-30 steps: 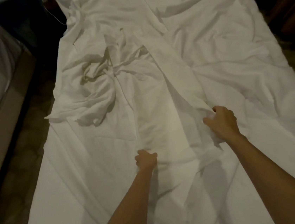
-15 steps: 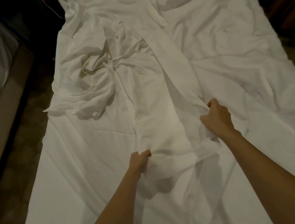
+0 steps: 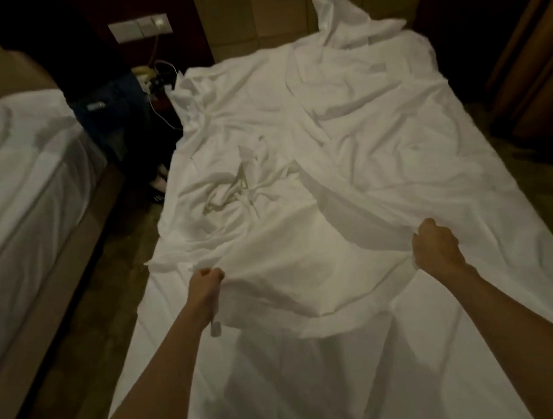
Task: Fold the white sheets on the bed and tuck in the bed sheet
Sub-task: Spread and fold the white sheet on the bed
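in the lower middle of the frame, the white sheet (image 3: 310, 274) is now being lifted off the bed (image 3: 490, 340) and spread wider, gripped in the fisted left hand (image 3: 207, 282) and right hand (image 3: 436, 246), readying a fold.

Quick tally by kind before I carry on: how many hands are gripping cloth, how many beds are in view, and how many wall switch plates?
Hands gripping cloth: 2, the left hand and the right hand, both on the loose white sheet
Beds: 2, the near bed and the second bed to the left
Wall switch plates: 1
Total: 5
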A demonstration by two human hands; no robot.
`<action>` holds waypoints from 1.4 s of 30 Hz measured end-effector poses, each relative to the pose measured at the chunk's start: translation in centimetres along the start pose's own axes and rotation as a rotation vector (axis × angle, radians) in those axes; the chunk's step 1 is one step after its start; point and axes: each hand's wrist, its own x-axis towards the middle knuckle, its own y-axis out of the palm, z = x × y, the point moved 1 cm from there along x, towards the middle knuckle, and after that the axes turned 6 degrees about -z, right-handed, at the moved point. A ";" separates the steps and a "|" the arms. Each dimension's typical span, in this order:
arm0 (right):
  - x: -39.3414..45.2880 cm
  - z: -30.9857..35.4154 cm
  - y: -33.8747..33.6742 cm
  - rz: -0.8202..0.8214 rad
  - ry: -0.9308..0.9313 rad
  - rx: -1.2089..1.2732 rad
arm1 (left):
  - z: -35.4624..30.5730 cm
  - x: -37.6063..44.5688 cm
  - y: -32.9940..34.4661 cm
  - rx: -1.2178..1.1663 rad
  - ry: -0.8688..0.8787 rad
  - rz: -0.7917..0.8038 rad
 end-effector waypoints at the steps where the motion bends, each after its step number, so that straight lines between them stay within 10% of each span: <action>1: 0.0 -0.1 -0.8 -0.015 0.002 0.022 | -0.7 0.0 -1.2 0.016 0.032 -0.007; 27: -26.1 -7.3 6.4 0.388 0.262 -0.259 | 15.4 -3.6 -17.6 0.555 0.175 0.064; 42: -28.7 -11.4 13.7 0.475 0.190 -0.436 | 24.9 -3.4 -14.3 0.695 0.009 0.135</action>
